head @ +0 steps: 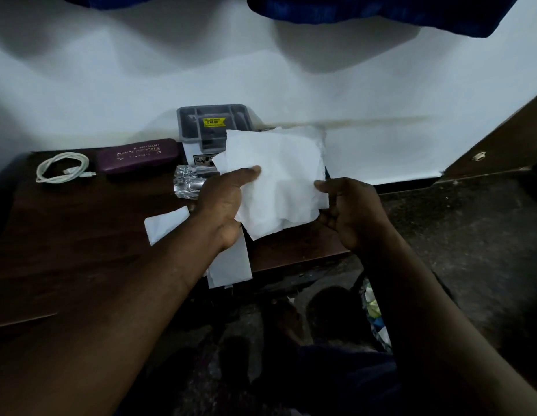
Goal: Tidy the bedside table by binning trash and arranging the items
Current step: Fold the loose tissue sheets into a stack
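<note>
Head camera looks down on a crumpled white paper [279, 181] held up in both hands above the right end of the dark wooden bedside table [81, 235]. The left hand [222, 202] grips the sheet's left edge, thumb pressed on the front and the other fingers closed behind it. The right hand [351, 211] pinches the right edge, its thumb on the front and its fingers curled underneath.

Below the left wrist two more white paper scraps [168, 223] lie flat on the table, the nearer one hanging over the front edge. Just left of the left hand sits a crinkled clear plastic wrapper [186, 184], touching the table top. Behind the held paper stands a grey organiser tray [189, 124] with a yellow price sticker [214, 122], set against the white wall [381, 85]. Left of the tray lies a purple glasses case [138, 156] with gold lettering, and further left a coiled white cable [63, 168], near the case but apart from it.

Beyond the table's right end the floor [471, 235] is dark and speckled, and something patterned and colourful [375, 313] shows past the right forearm; I cannot tell what it is.
</note>
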Demonstrator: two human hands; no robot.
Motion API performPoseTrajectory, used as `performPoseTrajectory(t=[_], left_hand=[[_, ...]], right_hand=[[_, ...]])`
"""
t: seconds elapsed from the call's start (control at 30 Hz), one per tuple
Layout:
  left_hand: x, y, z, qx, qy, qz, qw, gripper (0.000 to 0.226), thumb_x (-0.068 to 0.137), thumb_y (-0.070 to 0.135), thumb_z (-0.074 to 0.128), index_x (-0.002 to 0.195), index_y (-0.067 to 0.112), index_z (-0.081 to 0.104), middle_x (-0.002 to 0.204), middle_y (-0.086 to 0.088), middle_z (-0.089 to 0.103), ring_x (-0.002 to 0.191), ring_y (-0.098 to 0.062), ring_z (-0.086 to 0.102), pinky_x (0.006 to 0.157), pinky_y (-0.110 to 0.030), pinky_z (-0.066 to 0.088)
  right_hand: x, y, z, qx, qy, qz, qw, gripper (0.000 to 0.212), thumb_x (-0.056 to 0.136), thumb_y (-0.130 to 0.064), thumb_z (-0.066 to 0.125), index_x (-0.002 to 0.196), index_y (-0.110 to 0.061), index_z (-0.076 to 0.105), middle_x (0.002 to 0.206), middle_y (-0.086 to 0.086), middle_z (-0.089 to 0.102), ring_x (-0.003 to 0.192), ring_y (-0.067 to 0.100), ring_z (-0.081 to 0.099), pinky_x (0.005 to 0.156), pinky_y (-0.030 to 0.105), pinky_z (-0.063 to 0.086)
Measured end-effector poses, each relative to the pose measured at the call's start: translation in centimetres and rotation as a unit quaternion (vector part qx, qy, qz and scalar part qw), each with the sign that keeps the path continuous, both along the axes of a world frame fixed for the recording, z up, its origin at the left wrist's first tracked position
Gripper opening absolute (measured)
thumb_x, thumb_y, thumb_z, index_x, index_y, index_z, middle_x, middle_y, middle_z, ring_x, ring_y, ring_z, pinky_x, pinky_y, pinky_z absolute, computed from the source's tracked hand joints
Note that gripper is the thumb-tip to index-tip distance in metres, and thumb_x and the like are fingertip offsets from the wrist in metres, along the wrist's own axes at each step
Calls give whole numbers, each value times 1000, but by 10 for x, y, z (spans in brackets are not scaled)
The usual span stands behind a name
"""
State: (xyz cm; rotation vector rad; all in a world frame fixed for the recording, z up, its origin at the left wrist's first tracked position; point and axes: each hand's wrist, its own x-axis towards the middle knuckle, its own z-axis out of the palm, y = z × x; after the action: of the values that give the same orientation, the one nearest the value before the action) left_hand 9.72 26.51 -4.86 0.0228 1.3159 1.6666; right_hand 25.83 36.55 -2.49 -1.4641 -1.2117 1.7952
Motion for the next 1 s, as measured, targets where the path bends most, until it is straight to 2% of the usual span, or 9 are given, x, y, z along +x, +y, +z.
performPoseTrajectory(t=[0.1, 0.23, 0.4, 0.47, 0.53, 0.67, 0.77, 0.9, 1.0], left_hand=[[-4, 0, 0, -6, 19, 3, 1000, 34, 82, 11, 80, 116, 9, 75, 107, -6, 79, 96, -26, 76, 83, -38, 59], [-7, -1, -2, -15, 42, -6, 999, 28, 78, 12, 83, 106, 12, 78, 104, -5, 79, 98, -29, 75, 93, -49, 59], [-10, -1, -1, -14, 74, -32, 997, 24, 74, 13, 85, 98, 12, 80, 100, -5, 80, 92, -27, 77, 91, -48, 59], [-11, -1, 0, -12, 92, -54, 994, 29, 73, 14, 86, 101, 10, 80, 101, -5, 80, 92, -27, 77, 91, -49, 59], [-9, -1, 1, -13, 113, -59, 992, 33, 73, 16, 87, 105, 10, 79, 101, -4, 80, 93, -26, 77, 91, -49, 60], [-1, -1, -1, -26, 162, -47, 985, 32, 77, 21, 87, 106, 12, 78, 98, -2, 80, 92, -24, 77, 90, -48, 60], [4, -2, -1, -35, 198, -44, 979, 22, 81, 24, 85, 100, 19, 77, 96, 2, 80, 91, -20, 77, 91, -48, 60], [5, -1, 0, -44, 191, -19, 980, 25, 85, 24, 81, 109, 18, 76, 101, 2, 79, 93, -20, 76, 91, -47, 60], [4, -1, 0, -49, 189, -13, 981, 25, 86, 24, 81, 110, 17, 75, 101, 1, 79, 93, -20, 76, 91, -46, 60]], right_hand=[[1, 0, 3, -11, 8, 13, 1000, 35, 83, -1, 66, 117, 1, 71, 119, 17, 76, 112, 43, 71, 96, 54, 57], [5, 0, 7, -22, 11, 54, 998, 48, 82, 4, 57, 129, 5, 64, 133, 24, 67, 120, 47, 65, 86, 51, 54], [11, 1, 14, -53, 38, 94, 993, 48, 93, -15, 51, 139, -9, 63, 129, 14, 70, 107, 36, 64, 79, 41, 52], [13, 1, 14, -46, 41, 116, 991, 37, 99, -20, 54, 131, -7, 67, 122, 13, 71, 102, 35, 66, 79, 40, 53], [13, 0, 12, -27, 26, 126, 991, 25, 97, -11, 57, 117, -5, 71, 108, 15, 74, 91, 34, 69, 76, 42, 58], [8, 0, 4, 65, -64, 127, 988, 28, 90, 4, 65, 116, 0, 74, 115, 22, 76, 105, 42, 73, 95, 58, 59], [4, 0, 1, 78, -34, 110, 990, 29, 96, -16, 69, 122, -3, 73, 118, 17, 76, 113, 39, 71, 104, 59, 54], [3, 4, -2, 40, 24, 105, 993, 73, 83, -70, 66, 129, -14, 71, 126, 10, 75, 120, 33, 70, 109, 57, 51], [3, 6, -5, 5, 100, 151, 984, 78, 84, -79, 54, 138, -23, 66, 136, 6, 71, 126, 29, 67, 112, 55, 48]])
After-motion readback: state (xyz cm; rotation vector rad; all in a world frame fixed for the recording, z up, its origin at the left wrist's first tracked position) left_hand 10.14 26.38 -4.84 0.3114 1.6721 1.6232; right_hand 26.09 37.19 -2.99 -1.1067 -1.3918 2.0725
